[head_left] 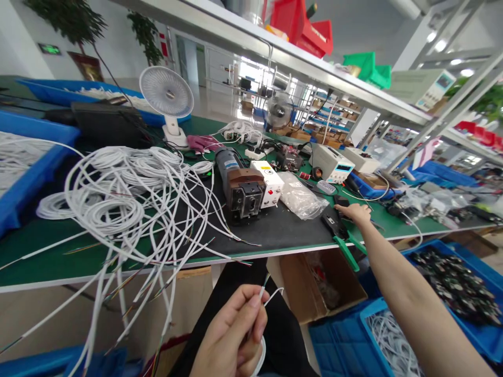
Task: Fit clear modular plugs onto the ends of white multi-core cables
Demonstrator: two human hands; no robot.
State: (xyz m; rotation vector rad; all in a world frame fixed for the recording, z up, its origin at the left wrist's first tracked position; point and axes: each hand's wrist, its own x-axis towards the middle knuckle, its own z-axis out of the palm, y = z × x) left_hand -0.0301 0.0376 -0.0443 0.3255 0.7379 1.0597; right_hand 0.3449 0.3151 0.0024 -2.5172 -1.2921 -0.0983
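Observation:
My left hand (236, 330) is closed in a pinch on a white cable (262, 293) above my lap. Thin coloured wires stick out of the cable's end, and a loop of it hangs below the hand. My right hand (356, 212) reaches out to the bench, with its thumb stretched towards a small black object (341, 200) and apart from the fingers. Whether it touches that object I cannot tell. Just left of this hand lies a green-handled wire stripper (340, 233), its handles over the bench edge.
A heap of white cables (129, 193) covers the left of the bench and hangs over its edge. A motor-driven machine (243, 188), a white control box (268, 183) and a plastic bag (301, 196) stand mid-bench. Blue bins (338, 340) and a cardboard box (294, 283) sit below.

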